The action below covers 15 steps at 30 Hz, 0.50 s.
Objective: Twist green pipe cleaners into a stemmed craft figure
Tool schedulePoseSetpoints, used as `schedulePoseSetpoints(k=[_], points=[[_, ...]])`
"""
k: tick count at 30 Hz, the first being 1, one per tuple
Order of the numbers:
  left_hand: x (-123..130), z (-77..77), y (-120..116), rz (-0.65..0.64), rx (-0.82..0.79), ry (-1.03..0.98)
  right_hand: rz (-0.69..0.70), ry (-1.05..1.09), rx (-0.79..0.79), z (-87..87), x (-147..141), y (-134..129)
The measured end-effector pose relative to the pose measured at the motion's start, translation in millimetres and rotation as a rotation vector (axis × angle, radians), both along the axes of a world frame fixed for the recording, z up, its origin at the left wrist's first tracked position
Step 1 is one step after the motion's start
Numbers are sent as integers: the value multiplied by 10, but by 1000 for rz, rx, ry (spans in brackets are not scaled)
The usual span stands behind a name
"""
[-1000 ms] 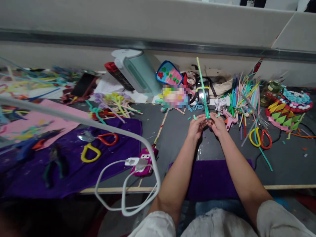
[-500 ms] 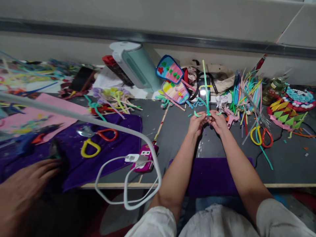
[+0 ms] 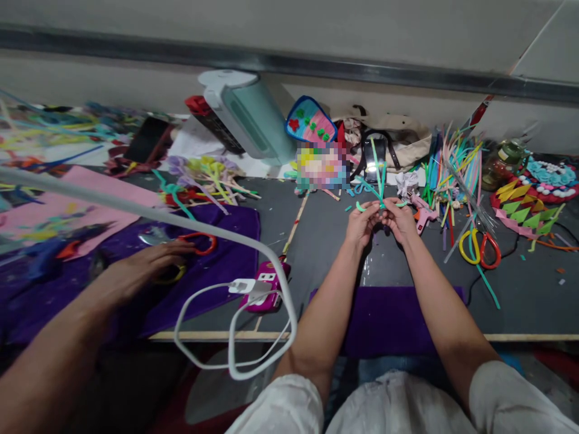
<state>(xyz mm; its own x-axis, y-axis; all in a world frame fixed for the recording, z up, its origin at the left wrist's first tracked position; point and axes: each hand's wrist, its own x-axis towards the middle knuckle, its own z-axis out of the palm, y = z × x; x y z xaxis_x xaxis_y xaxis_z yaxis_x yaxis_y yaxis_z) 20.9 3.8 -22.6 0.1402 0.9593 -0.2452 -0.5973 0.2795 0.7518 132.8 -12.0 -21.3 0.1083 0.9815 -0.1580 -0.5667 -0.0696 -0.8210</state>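
So my left hand (image 3: 363, 223) and right hand (image 3: 401, 222) are equally close, fingers pinching the green fuzzy stems (image 3: 383, 179) by the base (long ends fan up, away from me).

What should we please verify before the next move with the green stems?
1. Left hand gripping the green stems: ok.
2. Right hand gripping them: ok.
3. Join between the stems firm: cannot tell; fingers partly cover it.
4. Co-worker's hand away from both hands: ok, it is over the left cloth.
5. Right-side scissors free: ok, no hand on them.
6. White cable off the left forearm: cannot tell.
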Motion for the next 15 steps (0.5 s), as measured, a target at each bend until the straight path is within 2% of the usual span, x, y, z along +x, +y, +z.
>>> schedulePoseSetpoints(k=[7, 15], points=[[29, -16, -4, 48, -28, -3, -4, -57, 24, 11, -14, -10], [19, -87, 10, 88, 37, 37, 22, -129, 36, -4, -48, 0]])
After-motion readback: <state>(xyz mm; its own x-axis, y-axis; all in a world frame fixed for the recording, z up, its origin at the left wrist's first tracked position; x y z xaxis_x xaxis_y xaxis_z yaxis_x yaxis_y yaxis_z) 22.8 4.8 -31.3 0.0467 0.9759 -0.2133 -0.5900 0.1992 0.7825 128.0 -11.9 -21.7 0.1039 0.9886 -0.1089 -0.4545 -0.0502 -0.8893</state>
